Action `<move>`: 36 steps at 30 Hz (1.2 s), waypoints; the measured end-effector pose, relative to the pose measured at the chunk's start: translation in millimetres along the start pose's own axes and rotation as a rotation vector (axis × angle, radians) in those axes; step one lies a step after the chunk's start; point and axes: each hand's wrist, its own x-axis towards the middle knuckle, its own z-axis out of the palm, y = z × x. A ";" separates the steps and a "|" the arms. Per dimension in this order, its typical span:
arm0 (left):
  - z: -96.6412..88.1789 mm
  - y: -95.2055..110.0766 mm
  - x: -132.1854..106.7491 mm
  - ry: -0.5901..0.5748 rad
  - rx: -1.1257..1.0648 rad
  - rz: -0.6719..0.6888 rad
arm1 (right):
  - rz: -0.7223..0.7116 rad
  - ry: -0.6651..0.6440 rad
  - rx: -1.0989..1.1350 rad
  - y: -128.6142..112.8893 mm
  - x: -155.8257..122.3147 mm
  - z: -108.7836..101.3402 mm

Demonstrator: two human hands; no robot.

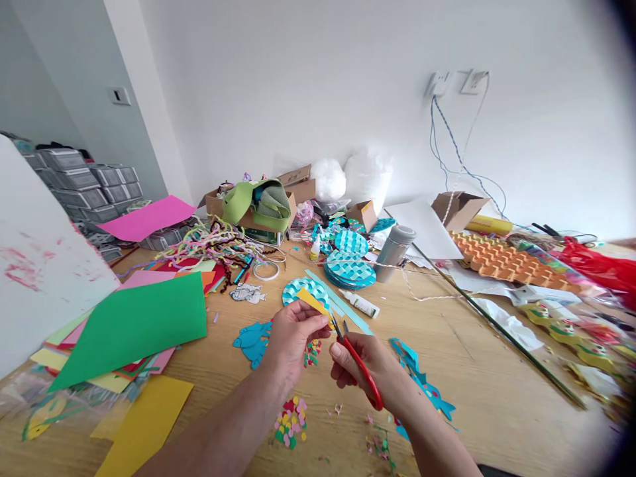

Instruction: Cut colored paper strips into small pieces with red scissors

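Between its thumb and fingers, my left hand [298, 331] pinches a yellow paper strip [309, 300]. Red-handled scissors [358, 366] are gripped in my right hand [362, 364], their blades slightly apart at the strip's near end. Behind the strip lies a round blue woven paper disc [293, 290]. A blue paper fish [251, 341] rests left of my left hand. Small colored paper dots [291, 423] form a pile nearer me, with more under my hands. Blue paper cutouts [432, 394] lie by my right forearm, partly hidden by it.
At left are stacked colored sheets under a green sheet [144, 324]. Pipe cleaners [213, 245] heap behind them. Beyond my hands stand a glue bottle lying flat [360, 303], woven discs [350, 268] and a grey thermos [393, 255]. A long green stick [511, 331] and orange egg tray [511, 263] lie right.
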 end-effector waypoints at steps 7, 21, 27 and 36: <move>-0.8 -0.2 1.5 -0.008 0.149 0.113 | -0.013 -0.069 0.069 -9.3 -6.3 -3.6; 1.4 -9.7 -0.7 0.030 -0.038 -0.020 | -0.059 0.003 0.047 2.5 0.0 3.7; 4.1 -11.4 -4.0 0.033 -0.070 -0.019 | -0.029 0.011 0.009 0.6 0.0 2.3; 5.7 -13.3 -6.8 0.019 -0.080 -0.024 | -0.037 0.002 -0.030 1.2 0.1 -0.4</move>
